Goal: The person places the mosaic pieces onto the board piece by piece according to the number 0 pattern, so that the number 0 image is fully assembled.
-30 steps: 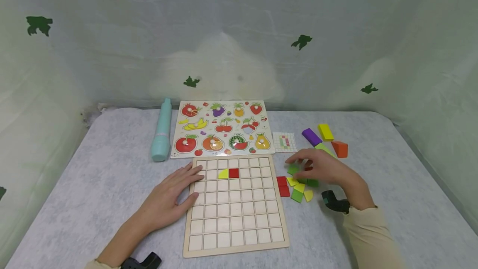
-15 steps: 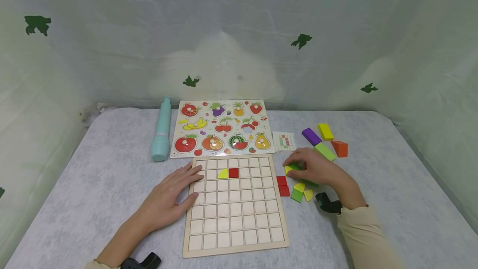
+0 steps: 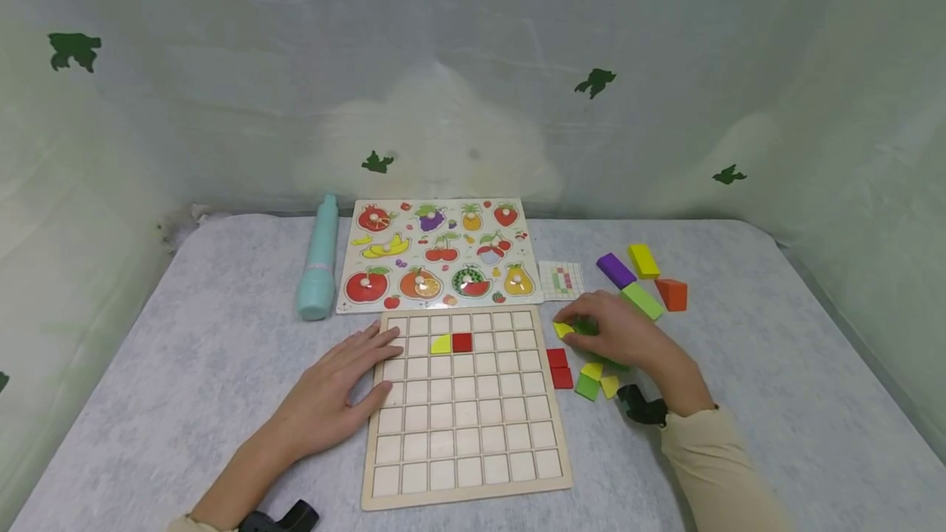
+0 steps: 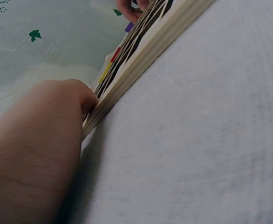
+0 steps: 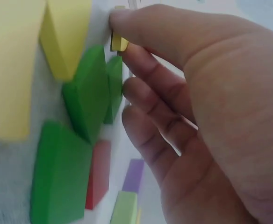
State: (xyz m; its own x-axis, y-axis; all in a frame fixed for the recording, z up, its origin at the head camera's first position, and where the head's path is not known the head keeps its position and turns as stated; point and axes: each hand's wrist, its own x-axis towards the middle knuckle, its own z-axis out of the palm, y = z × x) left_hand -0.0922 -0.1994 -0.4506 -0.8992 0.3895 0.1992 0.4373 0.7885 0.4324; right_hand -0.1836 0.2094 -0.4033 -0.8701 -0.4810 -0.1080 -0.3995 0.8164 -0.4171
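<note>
My right hand pinches a small yellow tile between thumb and index finger, just right of a wooden grid board. The right wrist view shows this yellow tile at the fingertips, above the table. My left hand rests with extended fingers on the board's left edge. In the board's second row lie a yellow round-edged tile and a red square tile, side by side. Green tiles lie near the right hand, partly hidden by it in the head view.
Two red tiles lie beside the board. A green tile touches loose yellow tiles. Behind are a fruit puzzle, a pattern card, a teal bottle-like object, a purple block and an orange block.
My right hand has moved slightly left and taken a yellow tile from the pile, carrying it towards the board's right edge. The left hand has stayed in place.
</note>
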